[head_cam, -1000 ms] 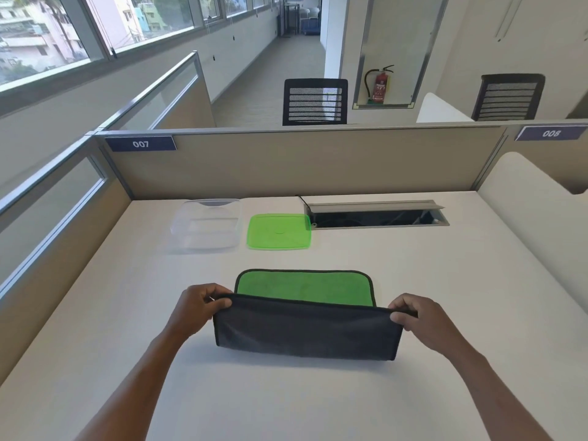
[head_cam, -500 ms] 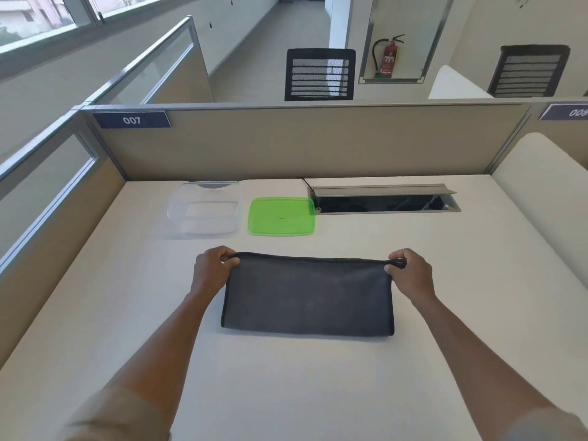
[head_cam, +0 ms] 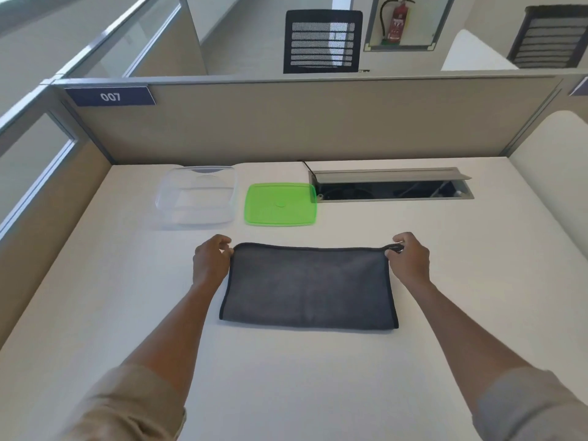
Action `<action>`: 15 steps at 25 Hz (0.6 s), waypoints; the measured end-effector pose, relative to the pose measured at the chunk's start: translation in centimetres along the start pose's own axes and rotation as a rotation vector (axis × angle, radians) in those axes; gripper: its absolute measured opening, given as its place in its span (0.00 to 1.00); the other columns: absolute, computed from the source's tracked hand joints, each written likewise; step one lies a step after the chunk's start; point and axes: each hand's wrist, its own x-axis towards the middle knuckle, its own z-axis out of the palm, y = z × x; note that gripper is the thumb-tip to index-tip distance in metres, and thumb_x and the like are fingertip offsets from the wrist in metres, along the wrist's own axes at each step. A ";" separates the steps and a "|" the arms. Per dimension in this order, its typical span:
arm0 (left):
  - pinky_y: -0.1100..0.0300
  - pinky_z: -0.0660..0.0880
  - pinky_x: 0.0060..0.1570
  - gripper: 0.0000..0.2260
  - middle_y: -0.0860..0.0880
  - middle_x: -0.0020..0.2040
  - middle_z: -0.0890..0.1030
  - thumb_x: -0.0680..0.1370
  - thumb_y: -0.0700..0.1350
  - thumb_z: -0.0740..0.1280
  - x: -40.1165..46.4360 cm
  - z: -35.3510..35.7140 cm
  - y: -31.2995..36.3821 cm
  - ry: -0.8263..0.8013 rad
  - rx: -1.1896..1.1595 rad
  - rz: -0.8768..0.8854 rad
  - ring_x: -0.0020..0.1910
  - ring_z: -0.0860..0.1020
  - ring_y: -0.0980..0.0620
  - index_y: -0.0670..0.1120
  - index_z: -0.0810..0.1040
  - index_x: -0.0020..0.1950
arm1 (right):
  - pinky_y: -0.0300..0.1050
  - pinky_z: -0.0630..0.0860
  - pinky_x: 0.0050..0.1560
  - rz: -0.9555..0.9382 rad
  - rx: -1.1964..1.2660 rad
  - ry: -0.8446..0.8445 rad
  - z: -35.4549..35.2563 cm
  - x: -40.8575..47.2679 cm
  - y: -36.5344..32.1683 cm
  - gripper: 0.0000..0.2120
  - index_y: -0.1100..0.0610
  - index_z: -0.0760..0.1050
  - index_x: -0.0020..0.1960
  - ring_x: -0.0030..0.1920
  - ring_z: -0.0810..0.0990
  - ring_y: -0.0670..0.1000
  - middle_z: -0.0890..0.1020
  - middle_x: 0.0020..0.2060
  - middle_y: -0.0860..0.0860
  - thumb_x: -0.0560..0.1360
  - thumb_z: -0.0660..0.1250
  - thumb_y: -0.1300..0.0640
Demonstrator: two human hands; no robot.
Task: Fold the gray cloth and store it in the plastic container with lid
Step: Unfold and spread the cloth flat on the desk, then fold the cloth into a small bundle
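Observation:
The gray cloth [head_cam: 308, 288] lies flat on the white desk [head_cam: 318, 377], folded in half into a wide rectangle with only its gray side showing. My right hand [head_cam: 409, 261] pinches the cloth's far right corner between thumb and fingers. At the far left corner sits my left hand [head_cam: 210, 261], fingers loosely curled and just beside the corner, whose rounded edge lies flat and whole. Beyond the cloth stand the clear plastic container [head_cam: 197, 195], open and empty, and to its right the green lid [head_cam: 280, 203], flat on the desk.
An open cable tray slot [head_cam: 391, 189] is set into the desk behind the lid. Beige partition walls [head_cam: 286, 122] close the desk at the back and left, and a rounded white divider [head_cam: 550, 160] stands at the right.
Both hands carried the near edge of the cloth away from me and laid it over the far edge, hiding the green side. My left fingers have loosened off their corner.

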 end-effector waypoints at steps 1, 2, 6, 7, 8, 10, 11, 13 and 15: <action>0.56 0.71 0.53 0.13 0.47 0.54 0.83 0.76 0.43 0.71 0.1 0.1 -0.2 -0.007 0.013 -0.010 0.55 0.79 0.46 0.47 0.80 0.60 | 0.44 0.70 0.50 0.014 -0.032 0.007 0.2 0.1 -0.1 0.20 0.60 0.73 0.62 0.57 0.79 0.58 0.80 0.57 0.56 0.72 0.71 0.62; 0.54 0.71 0.56 0.15 0.47 0.57 0.82 0.76 0.43 0.71 0.3 0.2 -0.4 -0.035 0.037 -0.013 0.58 0.78 0.45 0.46 0.79 0.62 | 0.46 0.71 0.52 0.024 -0.071 0.011 0.4 0.1 -0.3 0.24 0.61 0.70 0.66 0.59 0.77 0.59 0.78 0.60 0.58 0.72 0.71 0.61; 0.54 0.71 0.58 0.17 0.46 0.59 0.82 0.76 0.47 0.71 0.7 0.7 -0.9 -0.162 0.132 0.018 0.62 0.77 0.45 0.44 0.79 0.64 | 0.56 0.73 0.62 -0.071 -0.157 -0.021 2.4 -1.9 -2.9 0.27 0.60 0.67 0.69 0.62 0.74 0.61 0.74 0.64 0.59 0.72 0.70 0.62; 0.55 0.71 0.56 0.17 0.46 0.58 0.82 0.76 0.48 0.71 0.8 0.7 -0.8 -0.173 0.144 0.028 0.60 0.77 0.45 0.44 0.79 0.63 | 0.56 0.72 0.63 -0.121 -0.159 -0.051 3.2 -3.0 -3.9 0.26 0.60 0.68 0.69 0.62 0.74 0.60 0.74 0.63 0.59 0.73 0.70 0.62; 0.56 0.70 0.54 0.16 0.46 0.57 0.83 0.76 0.48 0.71 0.9 0.8 -0.6 -0.187 0.157 0.039 0.59 0.78 0.44 0.44 0.79 0.62 | 0.55 0.72 0.63 -0.176 -0.161 -0.089 4.1 -4.3 -5.0 0.25 0.60 0.69 0.68 0.62 0.74 0.60 0.75 0.62 0.59 0.72 0.70 0.62; 0.56 0.71 0.52 0.16 0.46 0.55 0.83 0.76 0.50 0.71 1.2 0.7 -0.1 -0.225 0.206 0.053 0.58 0.78 0.44 0.44 0.80 0.60 | 0.53 0.71 0.63 -0.288 -0.148 -0.182 6.3 -7.4 -7.3 0.23 0.60 0.72 0.65 0.61 0.75 0.59 0.77 0.60 0.59 0.72 0.71 0.62; 0.55 0.72 0.53 0.16 0.46 0.55 0.82 0.75 0.51 0.71 1.4 0.7 0.1 -0.241 0.234 0.048 0.58 0.77 0.44 0.45 0.80 0.60 | 0.52 0.71 0.63 -0.344 -0.128 -0.237 7.5 -9.1 -8.4 0.21 0.61 0.73 0.64 0.60 0.75 0.58 0.78 0.59 0.58 0.71 0.71 0.62; 0.53 0.73 0.54 0.16 0.45 0.56 0.82 0.74 0.51 0.71 1.7 0.7 0.4 -0.256 0.270 0.016 0.58 0.77 0.43 0.46 0.81 0.58 | 0.50 0.72 0.60 -0.425 -0.086 -0.374 10.0 -12.5 -10.4 0.19 0.59 0.75 0.60 0.57 0.77 0.56 0.80 0.56 0.56 0.70 0.71 0.60; 0.53 0.74 0.52 0.15 0.43 0.56 0.82 0.73 0.52 0.73 1.7 0.9 0.7 -0.252 0.288 -0.020 0.56 0.78 0.41 0.46 0.81 0.55 | 0.47 0.74 0.54 -0.479 -0.090 -0.505 12.3 -15.5 -11.7 0.17 0.56 0.75 0.58 0.54 0.77 0.55 0.80 0.52 0.53 0.70 0.71 0.57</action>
